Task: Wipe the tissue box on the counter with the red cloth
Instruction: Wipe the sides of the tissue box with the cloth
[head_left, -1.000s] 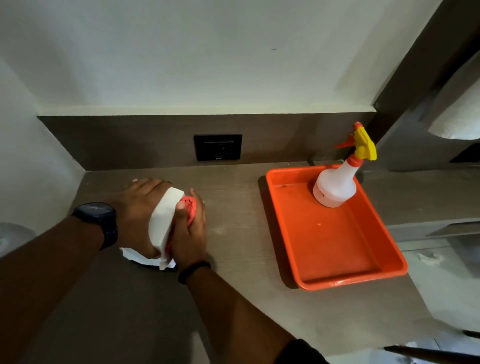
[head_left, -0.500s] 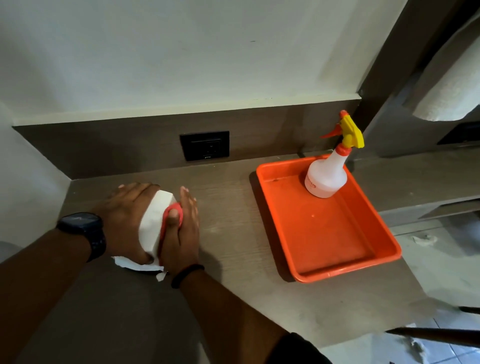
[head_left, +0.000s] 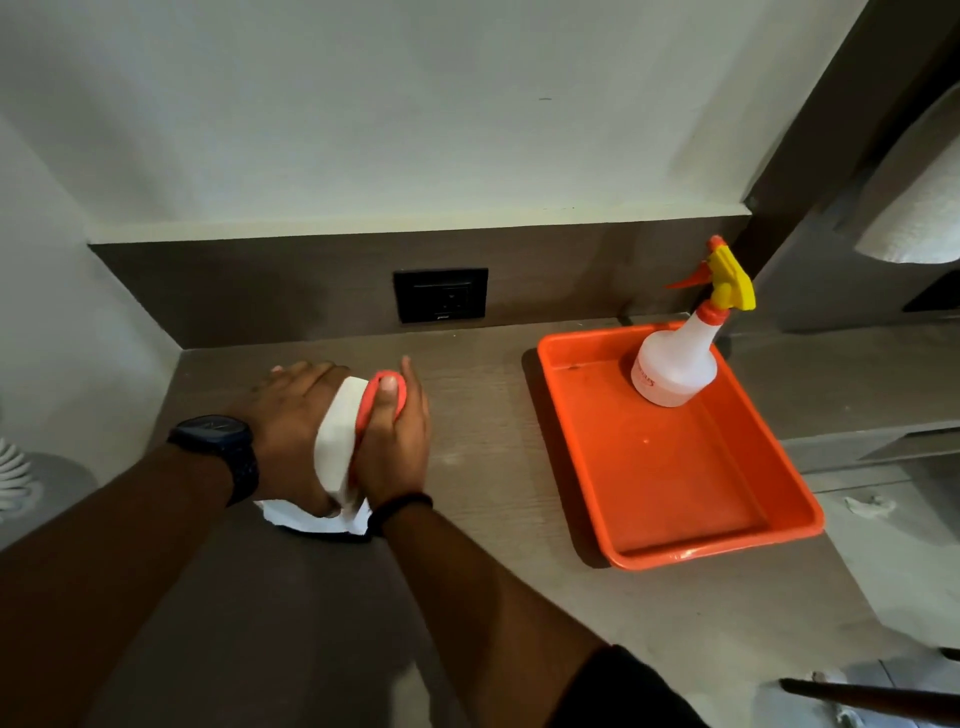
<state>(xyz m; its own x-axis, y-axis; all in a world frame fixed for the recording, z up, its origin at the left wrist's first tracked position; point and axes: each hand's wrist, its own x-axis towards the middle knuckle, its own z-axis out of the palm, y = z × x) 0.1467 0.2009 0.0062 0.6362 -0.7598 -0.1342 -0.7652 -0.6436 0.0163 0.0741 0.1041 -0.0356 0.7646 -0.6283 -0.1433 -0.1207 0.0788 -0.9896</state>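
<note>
A white tissue box (head_left: 336, 441) lies on the wooden counter (head_left: 493, 467), mostly covered by both hands. My left hand (head_left: 291, 415) rests flat over its left side and holds it down. My right hand (head_left: 395, 447) presses a red cloth (head_left: 371, 397) against the box's right side. Only a curved red edge of the cloth shows by my thumb. A white tissue (head_left: 306, 519) sticks out under my wrists.
An orange tray (head_left: 691, 493) sits to the right on the counter, with a white spray bottle (head_left: 675, 364) with a yellow and red nozzle standing in its far corner. A black wall socket (head_left: 440, 295) is set in the dark backsplash. A towel roll (head_left: 919, 218) hangs at the upper right.
My right hand with the cloth has slid a little along the box's right side. The left hand stays on the box. The camera view has shifted.
</note>
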